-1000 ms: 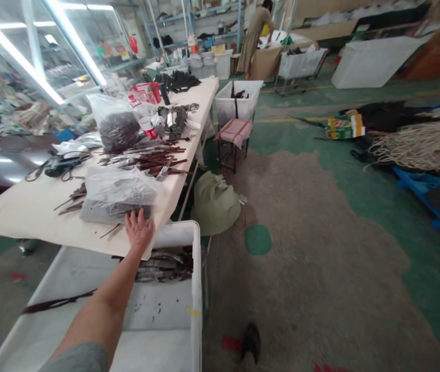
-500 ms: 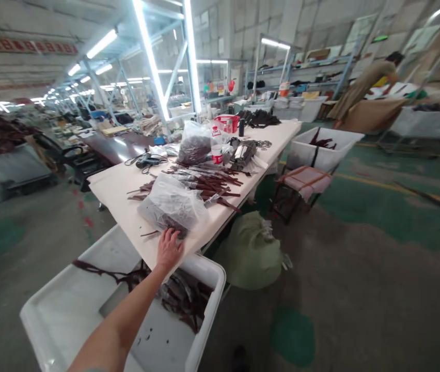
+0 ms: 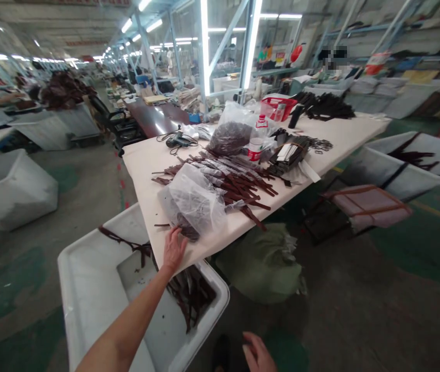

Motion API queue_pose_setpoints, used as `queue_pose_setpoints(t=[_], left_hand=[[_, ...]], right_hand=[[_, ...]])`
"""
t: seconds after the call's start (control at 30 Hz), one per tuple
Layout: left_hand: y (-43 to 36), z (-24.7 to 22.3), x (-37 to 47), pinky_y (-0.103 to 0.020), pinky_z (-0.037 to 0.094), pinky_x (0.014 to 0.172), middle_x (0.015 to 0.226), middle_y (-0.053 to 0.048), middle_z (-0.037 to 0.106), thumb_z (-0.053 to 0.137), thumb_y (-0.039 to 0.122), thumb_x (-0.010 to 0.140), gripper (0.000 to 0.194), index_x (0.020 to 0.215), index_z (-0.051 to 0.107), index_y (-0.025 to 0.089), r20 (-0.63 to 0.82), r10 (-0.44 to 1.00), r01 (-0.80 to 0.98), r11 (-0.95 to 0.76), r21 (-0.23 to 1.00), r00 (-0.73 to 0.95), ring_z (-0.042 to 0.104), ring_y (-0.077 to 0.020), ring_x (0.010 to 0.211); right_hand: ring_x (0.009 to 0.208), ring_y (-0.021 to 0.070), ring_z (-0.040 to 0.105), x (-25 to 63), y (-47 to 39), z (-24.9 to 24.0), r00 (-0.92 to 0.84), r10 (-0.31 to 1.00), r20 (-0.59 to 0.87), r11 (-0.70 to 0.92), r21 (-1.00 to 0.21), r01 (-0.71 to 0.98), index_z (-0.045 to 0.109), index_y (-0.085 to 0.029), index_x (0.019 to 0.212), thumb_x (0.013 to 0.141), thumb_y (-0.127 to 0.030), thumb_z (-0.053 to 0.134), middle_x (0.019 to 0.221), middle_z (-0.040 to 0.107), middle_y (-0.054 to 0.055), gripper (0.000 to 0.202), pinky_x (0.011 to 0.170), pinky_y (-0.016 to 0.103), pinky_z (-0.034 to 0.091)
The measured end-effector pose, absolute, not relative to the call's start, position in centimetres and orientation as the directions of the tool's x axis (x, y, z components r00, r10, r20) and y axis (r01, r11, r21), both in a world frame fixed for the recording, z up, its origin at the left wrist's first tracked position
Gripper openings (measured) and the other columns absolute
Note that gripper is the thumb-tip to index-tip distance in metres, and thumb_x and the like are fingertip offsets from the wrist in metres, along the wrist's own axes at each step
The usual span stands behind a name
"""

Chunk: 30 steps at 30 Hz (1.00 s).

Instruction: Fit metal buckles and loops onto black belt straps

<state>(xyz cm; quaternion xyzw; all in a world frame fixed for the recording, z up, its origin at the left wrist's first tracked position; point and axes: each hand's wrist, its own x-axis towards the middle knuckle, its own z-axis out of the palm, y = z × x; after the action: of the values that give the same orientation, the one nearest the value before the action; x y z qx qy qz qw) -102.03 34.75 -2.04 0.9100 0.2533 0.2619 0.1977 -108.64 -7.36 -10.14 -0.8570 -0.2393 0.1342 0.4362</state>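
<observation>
My left hand (image 3: 175,249) reaches over the near corner of the pale table (image 3: 204,244). Its fingers are stretched out and touch the near edge of a clear plastic bag (image 3: 200,199) with small dark pieces inside; the fingertips are partly hidden against it. My right hand (image 3: 257,354) hangs low at the bottom edge of the view, nothing in it, thumb and fingers apart. Behind the bag lies a spread of dark brown strips (image 3: 239,186). Under the table corner, a white bin (image 3: 88,310) holds more brown strips (image 3: 194,299).
On the table are a second filled bag (image 3: 228,137), a red-labelled bottle (image 3: 261,124), a bundle of dark strips (image 3: 292,155), a corded tool (image 3: 179,139) and a red basket (image 3: 282,106). A green sack (image 3: 266,266) sits below, a stool (image 3: 367,206) to the right.
The view has swung to the right-hand side's disadvantage, shifting the table rightward in the picture. My right hand has come into view at the bottom. My left hand stays at the bag's edge.
</observation>
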Motion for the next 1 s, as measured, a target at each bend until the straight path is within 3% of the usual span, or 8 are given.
queue_pose_setpoints(t=[0.17,0.33,0.47,0.63,0.73,0.83,0.9,1.0], left_hand=[[34.9,-3.2,-101.5,-0.050,0.045,0.108,0.133,-0.018,0.057,0.042,0.031,0.096,0.049,0.141,0.040,0.014,0.333,0.752,0.539,-0.647,0.539,0.569,0.055,-0.0290,0.125],[33.7,-2.9,-100.5,-0.049,0.047,0.105,0.130,-0.017,0.063,0.050,0.028,0.090,0.051,0.138,0.047,0.015,0.265,0.796,0.634,-0.597,0.492,0.544,0.059,-0.0304,0.122],[33.3,-2.0,-99.9,-0.049,0.047,0.105,0.127,-0.016,0.065,0.052,0.025,0.087,0.050,0.136,0.050,0.016,0.232,0.813,0.682,-0.577,0.449,0.534,0.060,-0.0302,0.120],[33.3,-1.6,-99.6,-0.048,0.046,0.106,0.127,-0.015,0.065,0.054,0.022,0.084,0.051,0.135,0.051,0.018,0.194,0.824,0.716,-0.560,0.417,0.532,0.059,-0.0297,0.122],[33.4,-1.9,-99.6,-0.049,0.044,0.108,0.130,-0.015,0.064,0.055,0.021,0.083,0.054,0.137,0.048,0.018,0.179,0.832,0.734,-0.550,0.398,0.526,0.057,-0.0296,0.124],[33.4,-2.3,-99.7,-0.049,0.043,0.110,0.132,-0.016,0.062,0.055,0.021,0.084,0.056,0.139,0.047,0.016,0.170,0.837,0.747,-0.543,0.384,0.521,0.055,-0.0299,0.127],[33.5,-2.4,-99.7,-0.049,0.042,0.110,0.133,-0.017,0.062,0.055,0.022,0.085,0.055,0.139,0.047,0.015,0.168,0.837,0.748,-0.543,0.381,0.522,0.055,-0.0296,0.127],[33.5,-2.3,-99.7,-0.047,0.043,0.110,0.132,-0.015,0.062,0.054,0.021,0.085,0.054,0.138,0.048,0.016,0.171,0.835,0.744,-0.545,0.387,0.523,0.056,-0.0285,0.126]], right_hand=[[0.104,0.0256,0.070,-97.0,-1.8,-4.6,0.874,0.450,-0.182,-0.367,-0.930,-0.005,0.068,-0.018,0.119,0.088,-0.046,0.057,0.122,0.068,0.013,0.043,0.091,0.035,0.058],[0.125,0.0281,0.057,-85.5,5.4,1.4,0.848,0.530,0.027,-0.254,-0.949,0.189,0.049,-0.019,0.141,0.091,-0.049,0.054,0.142,0.054,0.016,0.059,0.103,0.044,0.051],[0.143,0.0332,0.036,-79.2,13.0,5.1,0.756,0.619,0.214,-0.277,-0.841,0.465,0.029,-0.015,0.153,0.082,-0.056,0.065,0.156,0.036,0.020,0.089,0.116,0.053,0.034],[0.148,0.0339,0.025,-75.7,23.3,7.6,0.713,0.689,0.128,-0.331,-0.819,0.468,0.030,-0.011,0.151,0.066,-0.052,0.079,0.161,0.026,0.020,0.106,0.121,0.050,0.022],[0.147,0.0377,0.025,-73.7,27.2,7.5,0.772,0.635,-0.017,-0.437,-0.832,0.341,0.033,-0.008,0.149,0.066,-0.042,0.078,0.159,0.027,0.025,0.101,0.119,0.052,0.020],[0.135,0.0387,0.043,-71.3,29.2,6.9,0.776,0.621,-0.109,-0.442,-0.867,0.231,0.051,-0.011,0.137,0.069,-0.035,0.073,0.142,0.052,0.024,0.076,0.111,0.050,0.031],[0.115,0.0331,0.059,-70.2,30.0,7.0,0.749,0.644,-0.153,-0.389,-0.909,0.149,0.066,-0.016,0.113,0.070,-0.033,0.072,0.114,0.069,0.015,0.046,0.101,0.044,0.042],[0.076,0.0191,0.064,-69.4,31.2,8.2,0.720,0.662,-0.205,-0.269,-0.963,-0.027,0.065,-0.017,0.084,0.078,-0.038,0.068,0.077,0.066,0.002,0.022,0.074,0.034,0.051]])
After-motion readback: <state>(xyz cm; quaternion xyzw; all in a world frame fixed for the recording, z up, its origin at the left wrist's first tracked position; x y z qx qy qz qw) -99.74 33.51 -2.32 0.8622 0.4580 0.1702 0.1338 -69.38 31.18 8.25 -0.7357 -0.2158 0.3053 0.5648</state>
